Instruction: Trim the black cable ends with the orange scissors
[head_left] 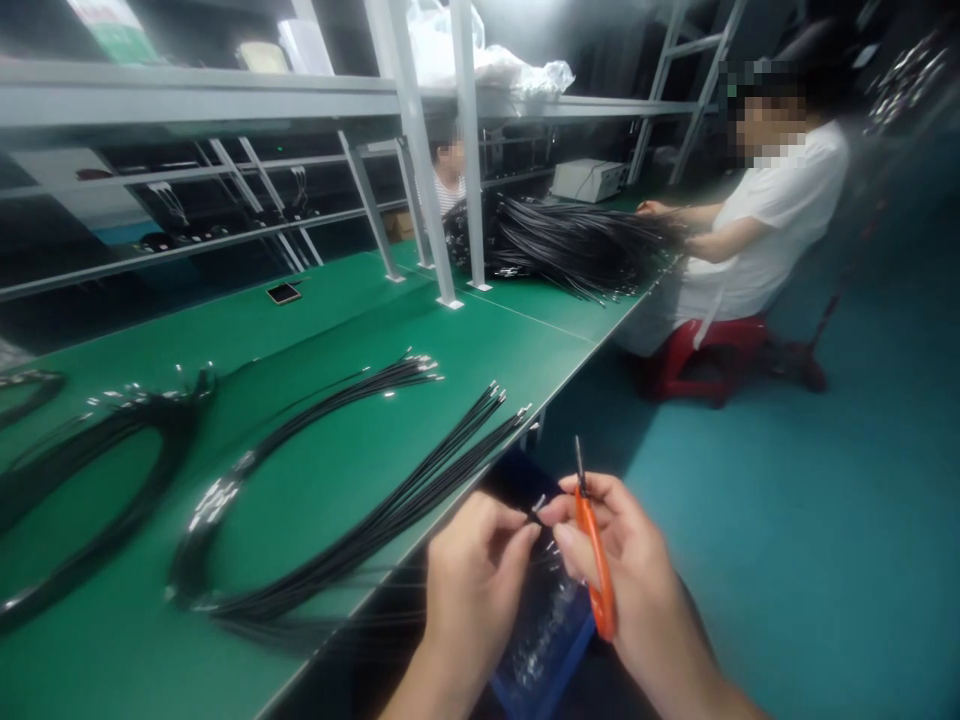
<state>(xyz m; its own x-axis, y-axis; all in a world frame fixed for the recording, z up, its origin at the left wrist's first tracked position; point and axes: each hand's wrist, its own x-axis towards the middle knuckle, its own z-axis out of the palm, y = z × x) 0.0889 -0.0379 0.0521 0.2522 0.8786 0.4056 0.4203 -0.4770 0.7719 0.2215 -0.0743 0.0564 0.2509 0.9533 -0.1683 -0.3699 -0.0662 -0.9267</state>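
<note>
My left hand (480, 565) is closed in a pinch around the end of a thin black cable (534, 515), just past the table's front edge. Light-coloured metal shows at the cable's tip. Facing it, my right hand (637, 550) wraps around orange-handled scissors (595, 565), their narrow dark tip pointing up. The thumb and forefinger of that hand come up close to the cable end; whether they touch it I cannot tell. On the green table (360, 300) to the left lies a curved bundle of black cables (360, 520) with metal ends.
More cable bundles (150, 480) lie at the left, blurred. A blue bin (551, 640) with small shiny pieces sits below my hands. White posts (427, 180) hold a shelf. A co-worker (780, 220) sits on a red stool (705, 360) near a large cable pile (570, 240).
</note>
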